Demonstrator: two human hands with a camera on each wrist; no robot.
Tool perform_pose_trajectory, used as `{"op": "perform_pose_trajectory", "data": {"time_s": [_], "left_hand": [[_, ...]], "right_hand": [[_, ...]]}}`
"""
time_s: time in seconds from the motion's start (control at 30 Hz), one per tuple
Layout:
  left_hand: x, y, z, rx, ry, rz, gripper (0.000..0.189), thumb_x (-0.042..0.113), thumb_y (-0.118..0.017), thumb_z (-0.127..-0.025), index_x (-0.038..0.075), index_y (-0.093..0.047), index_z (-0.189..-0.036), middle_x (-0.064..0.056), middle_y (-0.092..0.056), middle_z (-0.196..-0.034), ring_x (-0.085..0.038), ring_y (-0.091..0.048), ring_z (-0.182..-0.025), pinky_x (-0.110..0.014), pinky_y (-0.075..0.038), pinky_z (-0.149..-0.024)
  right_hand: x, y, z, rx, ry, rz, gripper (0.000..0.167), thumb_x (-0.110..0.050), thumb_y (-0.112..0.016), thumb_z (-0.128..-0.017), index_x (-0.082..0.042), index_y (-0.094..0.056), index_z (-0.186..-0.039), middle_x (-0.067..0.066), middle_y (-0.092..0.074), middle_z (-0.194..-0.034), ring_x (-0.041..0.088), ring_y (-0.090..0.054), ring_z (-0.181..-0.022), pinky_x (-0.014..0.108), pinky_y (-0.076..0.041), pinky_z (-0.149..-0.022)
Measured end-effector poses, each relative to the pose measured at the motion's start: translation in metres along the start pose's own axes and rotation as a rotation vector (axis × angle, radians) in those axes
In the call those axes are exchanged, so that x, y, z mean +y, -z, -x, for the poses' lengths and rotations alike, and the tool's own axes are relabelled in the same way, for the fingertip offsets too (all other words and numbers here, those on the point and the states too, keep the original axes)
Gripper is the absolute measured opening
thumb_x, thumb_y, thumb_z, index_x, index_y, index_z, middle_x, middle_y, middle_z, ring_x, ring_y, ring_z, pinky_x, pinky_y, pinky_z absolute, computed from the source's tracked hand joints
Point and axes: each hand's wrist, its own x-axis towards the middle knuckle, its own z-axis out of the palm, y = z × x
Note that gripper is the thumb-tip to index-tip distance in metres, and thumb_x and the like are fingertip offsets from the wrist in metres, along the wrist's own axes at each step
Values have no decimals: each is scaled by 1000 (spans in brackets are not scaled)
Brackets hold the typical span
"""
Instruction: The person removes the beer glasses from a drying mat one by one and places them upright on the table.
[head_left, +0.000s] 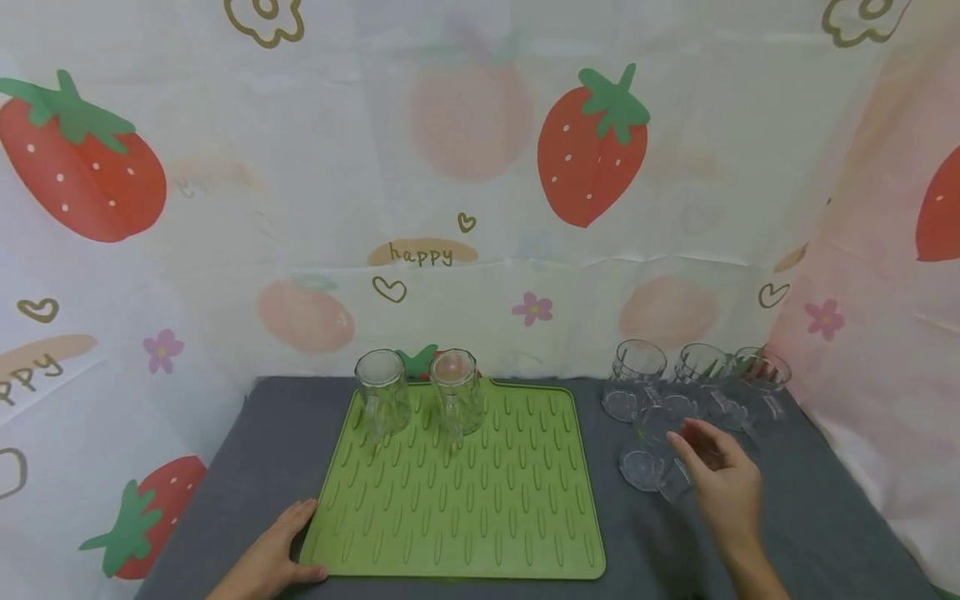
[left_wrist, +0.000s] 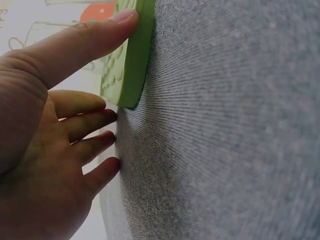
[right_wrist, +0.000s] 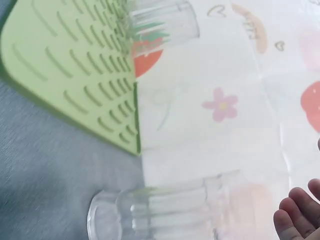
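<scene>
A green drying mat (head_left: pixel 457 508) lies on the dark table, with two clear glass mugs (head_left: pixel 384 396) side by side at its back left. My left hand (head_left: pixel 273 546) is at the mat's front left corner. In the left wrist view its thumb (left_wrist: pixel 95 42) touches the mat's edge, and the other fingers extend beside it against the cloth. Right of the mat stands another glass mug (head_left: pixel 642 469), its handle toward my right hand (head_left: pixel 720 479). That hand is beside the mug with fingers loosely bent; the right wrist view shows its fingertips (right_wrist: pixel 295 212) apart from the glass.
Three more clear glass mugs (head_left: pixel 637 362) stand in a row at the back right, close behind the front one. A grey cloth (head_left: pixel 247 467) covers the table. Behind it hangs a white curtain (head_left: pixel 480 308) printed with strawberries.
</scene>
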Motion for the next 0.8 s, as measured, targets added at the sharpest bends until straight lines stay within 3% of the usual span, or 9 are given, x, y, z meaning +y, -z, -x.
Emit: {"op": "perform_pose_trajectory", "data": {"time_s": [0.17, 0.4, 0.63, 0.8], "left_hand": [[1, 3, 2, -10, 2, 23, 103, 36, -85, -73, -11, -32, -147, -39, -26, -150, -59, -23, -137, -69, -35, -100], [-2, 2, 4, -1, -11, 35, 101, 38, -84, -74, -9, -32, -147, -38, -26, -151, -59, -25, -137, -68, -37, -99], [-5, 0, 4, 10, -26, 50, 101, 38, -84, -74, -8, -32, -148, -38, -27, -151, -59, -25, -137, -68, -37, -99], [-5, 1, 4, 10, -15, 51, 102, 38, -84, -73, -7, -32, -148, -38, -25, -151, -58, -23, -138, -69, -36, -99]], "right_hand": [[-7, -13, 0, -80, 13, -25, 31, -11, -75, -86, -4, -69, -115, -12, -65, -100, -14, -60, -87, 2, -48, -78], [-12, -37, 10, -165, 45, -71, 30, -7, -74, -86, 1, -68, -114, 14, -67, -106, -13, -60, -87, 5, -49, -79], [-15, -61, 14, -252, 37, -96, 32, -8, -76, -84, 0, -68, -115, 17, -68, -108, -11, -59, -87, 7, -51, -78], [-16, -82, 15, -313, 99, -107, 33, -9, -76, -84, 0, -68, -115, 15, -68, -108, 4, -65, -92, 10, -51, -81]]}}
